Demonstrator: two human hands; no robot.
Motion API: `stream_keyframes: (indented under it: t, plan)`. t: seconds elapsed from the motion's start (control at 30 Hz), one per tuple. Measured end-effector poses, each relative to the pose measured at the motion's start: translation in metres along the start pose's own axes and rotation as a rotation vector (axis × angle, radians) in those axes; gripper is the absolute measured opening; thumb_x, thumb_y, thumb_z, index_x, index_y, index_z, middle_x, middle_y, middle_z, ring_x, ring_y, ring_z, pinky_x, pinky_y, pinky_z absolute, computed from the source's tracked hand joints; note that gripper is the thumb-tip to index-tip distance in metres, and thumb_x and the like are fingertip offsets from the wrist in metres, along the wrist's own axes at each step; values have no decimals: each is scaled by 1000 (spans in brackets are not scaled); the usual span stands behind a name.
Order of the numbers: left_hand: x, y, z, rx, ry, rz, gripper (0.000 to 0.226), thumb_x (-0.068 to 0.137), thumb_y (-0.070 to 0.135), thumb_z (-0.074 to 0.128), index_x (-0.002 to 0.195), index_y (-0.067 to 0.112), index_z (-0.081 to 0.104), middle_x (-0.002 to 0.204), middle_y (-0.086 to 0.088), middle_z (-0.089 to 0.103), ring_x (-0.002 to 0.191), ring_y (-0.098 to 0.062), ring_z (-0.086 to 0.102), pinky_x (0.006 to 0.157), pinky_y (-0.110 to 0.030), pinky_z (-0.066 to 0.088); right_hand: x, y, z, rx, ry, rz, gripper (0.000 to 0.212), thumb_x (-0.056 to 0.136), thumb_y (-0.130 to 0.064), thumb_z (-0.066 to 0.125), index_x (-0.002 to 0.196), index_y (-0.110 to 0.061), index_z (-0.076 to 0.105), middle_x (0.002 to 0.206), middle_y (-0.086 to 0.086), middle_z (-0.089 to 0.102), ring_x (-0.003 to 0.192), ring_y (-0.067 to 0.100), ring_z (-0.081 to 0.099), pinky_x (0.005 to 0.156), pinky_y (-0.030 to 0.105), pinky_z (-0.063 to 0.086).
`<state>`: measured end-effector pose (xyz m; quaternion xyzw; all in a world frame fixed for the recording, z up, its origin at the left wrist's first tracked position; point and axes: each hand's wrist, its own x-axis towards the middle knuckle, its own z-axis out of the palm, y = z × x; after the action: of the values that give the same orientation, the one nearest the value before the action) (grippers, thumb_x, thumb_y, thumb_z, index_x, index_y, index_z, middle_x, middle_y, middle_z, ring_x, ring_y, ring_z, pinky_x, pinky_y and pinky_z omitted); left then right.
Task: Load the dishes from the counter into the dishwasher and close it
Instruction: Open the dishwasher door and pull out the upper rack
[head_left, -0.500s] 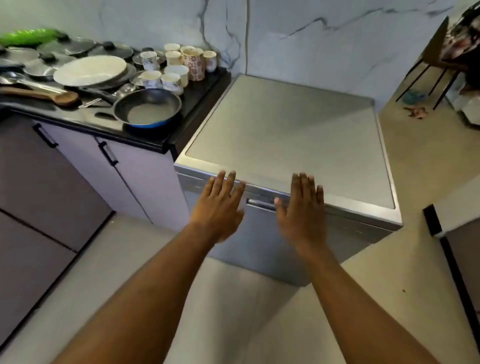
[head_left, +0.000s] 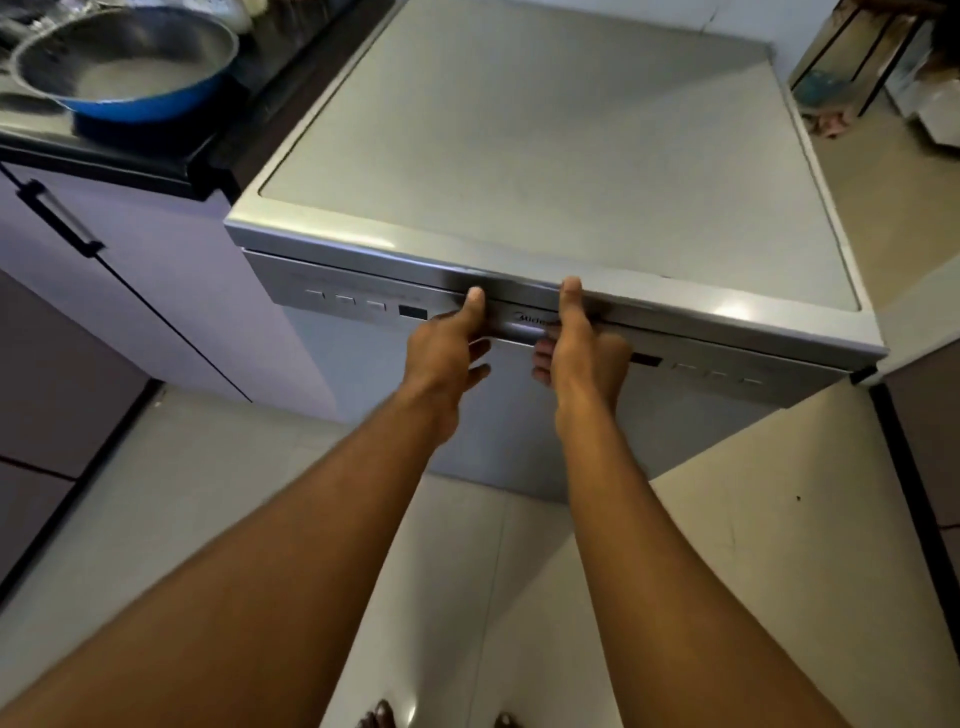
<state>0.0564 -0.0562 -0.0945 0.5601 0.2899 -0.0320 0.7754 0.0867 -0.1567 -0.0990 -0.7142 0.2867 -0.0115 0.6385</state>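
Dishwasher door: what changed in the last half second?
Both hands dropped from the top front edge onto the door handle: left hand and right hand now curl fingers under it, thumbs on top. The camera moved closer. The dishwasher door looks shut as before; the blue pan stays on the counter.

The scene is dim and softly lit, with a cool grey cast. A small glare spot sits on the dishwasher (head_left: 545, 156) top's front right corner, and the floor (head_left: 410, 613) tiles reflect pale light. The pan (head_left: 124, 67) at upper left is smeared by motion blur. Straight edges bow outward toward the frame's borders.
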Motion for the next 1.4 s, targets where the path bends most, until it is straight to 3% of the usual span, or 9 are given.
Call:
stream_keyframes:
  t: [0.17, 0.4, 0.63, 0.87, 0.93, 1.03, 1.13, 1.27, 1.4]
  plan:
    - [4, 3, 11, -355, -78, -84, 32, 97, 23, 58, 123, 5, 62, 113, -12, 68, 114, -25, 64, 92, -36, 51, -3, 3, 4, 282, -201, 235, 52, 82, -66, 59, 83, -14, 63, 85, 12, 71, 78, 24, 69, 72, 38, 59]
    - [13, -7, 20, -537, -83, -98, 44, 97, 20, 59, 135, -1, 54, 130, -20, 62, 119, -30, 62, 88, -30, 57, 2, 12, 9, 590, -239, 158, 55, 84, -40, 70, 124, -4, 58, 113, 13, 68, 91, 20, 69, 76, 34, 58]
    - [21, -14, 30, -540, -33, -64, 38, 95, 23, 61, 124, 0, 59, 113, -18, 70, 104, -26, 68, 90, -32, 56, 15, 16, -2, 462, -295, 157, 41, 78, -46, 72, 97, -10, 66, 96, 10, 69, 91, 24, 68, 71, 34, 60]
    - [10, -23, 34, -514, 30, -38, 32, 97, 24, 59, 117, 0, 61, 110, -18, 71, 99, -26, 70, 91, -36, 57, 2, 28, 5, 440, -130, 142, 51, 75, -42, 80, 106, -3, 68, 92, 10, 73, 86, 23, 71, 73, 40, 61]
    - [0, -23, 28, -398, 70, -56, 33, 96, 26, 60, 117, 1, 61, 105, -15, 72, 96, -25, 70, 91, -35, 56, -7, 29, 2, 399, -133, 184, 47, 79, -42, 77, 103, -3, 68, 91, 11, 73, 79, 21, 71, 67, 36, 61]
    - [-13, -18, 9, 167, 173, -49, 42, 87, 49, 69, 101, 9, 68, 94, -7, 73, 77, -19, 67, 69, -34, 55, -19, 25, -13, 101, -191, 184, 48, 83, -56, 67, 85, -9, 68, 72, 10, 73, 58, 20, 65, 58, 33, 57]
    - [-21, -9, -12, 778, 308, 149, 60, 73, 71, 70, 75, 12, 64, 79, -6, 70, 69, -22, 64, 62, -31, 48, -34, 21, -30, -419, 23, -106, 50, 80, -62, 67, 79, -12, 64, 75, 5, 71, 66, 23, 65, 52, 26, 45]
    - [-38, 0, -15, 1269, 374, 441, 65, 77, 63, 72, 118, 16, 54, 121, -9, 56, 113, -30, 54, 85, -43, 46, -55, 21, -35, -735, 222, -632, 31, 81, -38, 75, 100, -16, 65, 103, 6, 67, 98, 29, 61, 79, 36, 44]
    - [-49, -19, -24, 1384, 308, 577, 55, 87, 53, 66, 126, 17, 55, 135, -8, 48, 126, -32, 45, 102, -48, 40, -54, 42, -35, -754, 98, -764, 26, 83, -28, 72, 103, -11, 68, 109, 10, 66, 109, 32, 56, 97, 43, 42]
